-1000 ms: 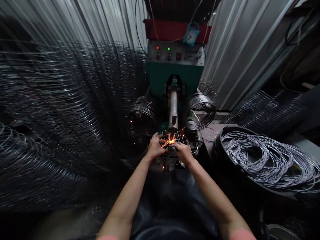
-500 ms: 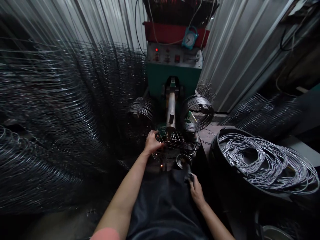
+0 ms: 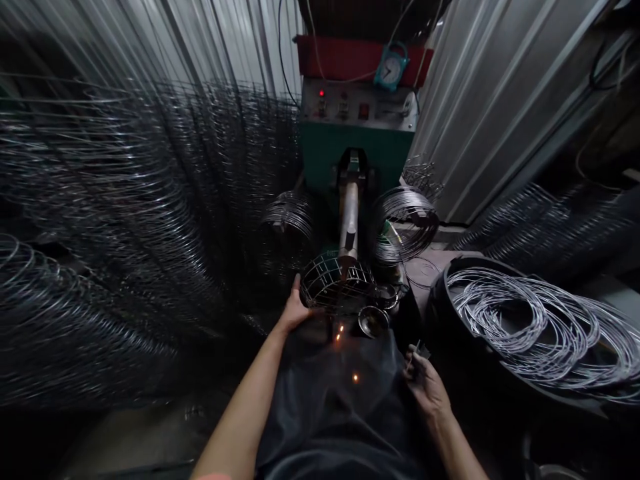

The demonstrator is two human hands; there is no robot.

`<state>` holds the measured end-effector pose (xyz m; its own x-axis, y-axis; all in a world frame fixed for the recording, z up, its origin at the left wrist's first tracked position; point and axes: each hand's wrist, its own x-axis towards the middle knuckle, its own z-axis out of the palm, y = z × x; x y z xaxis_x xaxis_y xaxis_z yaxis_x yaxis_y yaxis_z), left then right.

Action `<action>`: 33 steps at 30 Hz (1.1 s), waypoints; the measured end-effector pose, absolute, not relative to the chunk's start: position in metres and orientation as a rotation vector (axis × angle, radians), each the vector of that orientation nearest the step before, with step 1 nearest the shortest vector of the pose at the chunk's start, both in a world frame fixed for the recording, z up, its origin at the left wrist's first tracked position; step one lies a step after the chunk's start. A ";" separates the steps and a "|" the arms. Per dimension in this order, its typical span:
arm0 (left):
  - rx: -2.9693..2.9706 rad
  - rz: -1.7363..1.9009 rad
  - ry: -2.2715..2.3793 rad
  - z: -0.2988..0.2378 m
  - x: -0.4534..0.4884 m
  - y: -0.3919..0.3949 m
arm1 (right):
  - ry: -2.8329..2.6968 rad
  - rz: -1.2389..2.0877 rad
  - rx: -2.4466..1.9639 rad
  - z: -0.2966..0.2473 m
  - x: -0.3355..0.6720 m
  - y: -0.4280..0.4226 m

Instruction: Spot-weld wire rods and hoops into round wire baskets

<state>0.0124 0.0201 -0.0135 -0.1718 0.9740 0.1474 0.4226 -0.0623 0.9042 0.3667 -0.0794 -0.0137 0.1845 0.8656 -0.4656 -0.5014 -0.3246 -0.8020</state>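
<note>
My left hand (image 3: 297,310) grips the near edge of a domed wire cage (image 3: 336,283), which sits under the tip of a welding arm (image 3: 349,223). A few orange sparks (image 3: 340,335) fall below the cage, over my dark apron (image 3: 340,400). My right hand (image 3: 425,383) is away from the cage, low at the right, pinching a small dark metal piece (image 3: 419,350). A small round metal cup (image 3: 373,321) lies just right of the cage, and its base is hidden.
A green welding machine (image 3: 350,150) with a control panel and clock (image 3: 391,67) stands ahead. Several wire rings hang on both sides, with dense stacks (image 3: 125,200) at left. A black tub (image 3: 440,313) of wire hoops stands at right, against corrugated metal walls (image 3: 500,87).
My right hand has left the cage and moved down and right with the small piece. The cage now lies flatter under the arm, and the bright spray of sparks has shrunk to a few.
</note>
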 end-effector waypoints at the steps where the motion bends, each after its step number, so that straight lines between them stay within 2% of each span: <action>1: 1.440 1.288 1.594 -0.020 0.016 0.020 | -0.501 1.381 -1.310 -0.016 0.364 -0.083; 5: 1.234 1.493 1.512 -0.021 0.028 0.023 | -1.120 1.066 -1.500 -0.033 0.360 -0.096; 8: 1.201 1.524 1.495 -0.006 0.023 0.013 | -1.419 1.007 -1.557 -0.025 0.363 -0.099; 12: 1.459 1.392 1.561 0.020 0.013 -0.015 | -1.669 1.145 -1.443 0.042 0.347 -0.088; 15: 1.752 1.221 1.636 0.043 0.019 -0.035 | -1.949 1.397 -1.211 0.097 0.314 -0.071; 19: 2.062 0.959 1.702 0.069 0.038 -0.048 | -2.114 1.519 -1.127 0.122 0.262 -0.042; 23: 2.185 0.816 1.744 0.081 0.051 -0.049 | -2.238 1.050 -1.330 0.105 0.230 -0.027; 26: 2.173 0.790 1.754 0.084 0.052 -0.046 | -2.305 0.740 -1.266 0.090 0.224 -0.028; 30: 2.149 0.824 1.715 0.084 0.052 -0.041 | -2.317 0.585 -1.200 0.080 0.229 -0.027; 33: 2.137 0.838 1.690 0.083 0.052 -0.038 | -2.361 0.617 -1.142 0.080 0.235 -0.024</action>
